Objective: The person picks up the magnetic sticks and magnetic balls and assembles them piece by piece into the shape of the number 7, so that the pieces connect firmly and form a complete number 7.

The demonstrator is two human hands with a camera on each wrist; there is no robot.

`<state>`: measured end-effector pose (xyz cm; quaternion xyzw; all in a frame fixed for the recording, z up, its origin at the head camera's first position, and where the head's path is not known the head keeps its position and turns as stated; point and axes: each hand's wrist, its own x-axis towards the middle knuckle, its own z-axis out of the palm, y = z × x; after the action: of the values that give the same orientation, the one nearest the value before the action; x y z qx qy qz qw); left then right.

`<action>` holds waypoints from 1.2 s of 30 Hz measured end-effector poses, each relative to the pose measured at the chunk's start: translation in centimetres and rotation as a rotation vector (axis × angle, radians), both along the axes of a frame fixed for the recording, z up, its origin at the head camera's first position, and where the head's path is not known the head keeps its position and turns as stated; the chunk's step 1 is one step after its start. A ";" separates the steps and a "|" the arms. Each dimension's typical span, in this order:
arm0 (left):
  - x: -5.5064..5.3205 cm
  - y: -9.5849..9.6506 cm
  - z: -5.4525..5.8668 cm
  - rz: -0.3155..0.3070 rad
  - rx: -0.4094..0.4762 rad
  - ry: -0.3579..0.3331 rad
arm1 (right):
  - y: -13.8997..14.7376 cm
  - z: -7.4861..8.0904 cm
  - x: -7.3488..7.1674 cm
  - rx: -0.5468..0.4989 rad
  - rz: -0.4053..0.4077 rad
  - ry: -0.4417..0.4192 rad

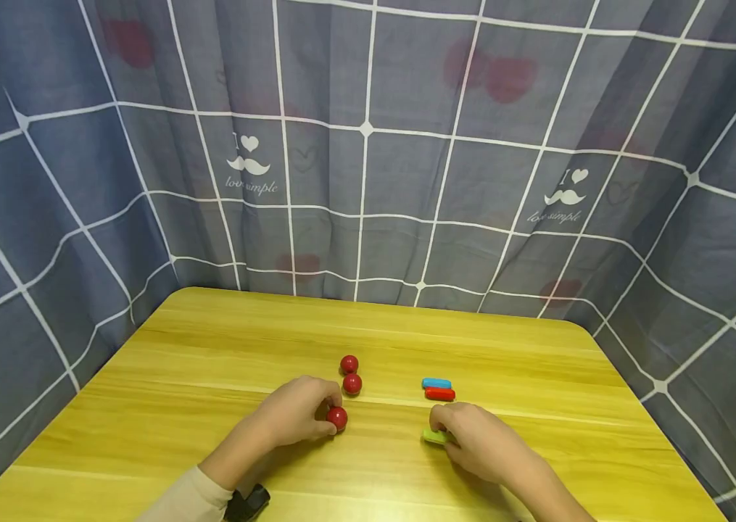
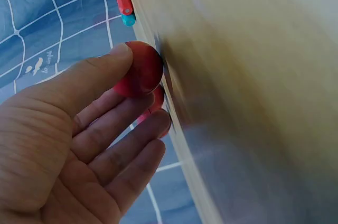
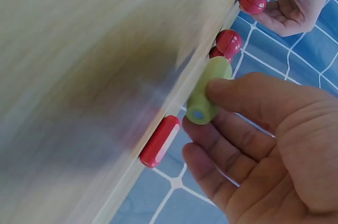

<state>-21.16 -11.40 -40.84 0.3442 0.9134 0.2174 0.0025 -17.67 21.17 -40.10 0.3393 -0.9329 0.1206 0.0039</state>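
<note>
My left hand (image 1: 296, 413) pinches a glossy red ball (image 2: 140, 71) between thumb and fingers, right at the tabletop. Just beyond it, two more red balls (image 1: 352, 383) sit one behind the other. On the other side, my right hand (image 1: 481, 442) holds a short light green stick (image 3: 210, 92) by thumb and fingertips; a blue dot marks its end. Part of that stick is hidden by the fingers in the head view. Farther back from this hand, a red stick (image 1: 440, 394) and a blue stick (image 1: 436, 383) of similar shape lie side by side.
Everything lies on a yellow wood-grain table (image 1: 230, 341) with rounded far corners. A grey-blue curtain (image 1: 407, 181) with white grid lines hangs behind it and along both sides. A black band (image 1: 247, 502) is at the left wrist, by a light sleeve (image 1: 188, 500).
</note>
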 end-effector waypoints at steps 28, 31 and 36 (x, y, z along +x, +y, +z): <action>0.2 0.4 -0.1 -0.046 0.006 -0.029 | -4.5 -0.1 -0.8 -0.044 0.092 0.093; 0.2 0.3 -0.1 -0.047 0.006 -0.037 | -5.3 -0.1 -0.8 -0.045 0.089 0.090; 0.1 0.3 -0.1 -0.032 0.005 -0.038 | -6.2 0.0 -0.9 -0.041 0.098 0.109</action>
<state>-21.01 -11.11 -40.97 0.3545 0.9070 0.2262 0.0225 -18.54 14.97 -40.13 0.3905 -0.9109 0.1211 0.0558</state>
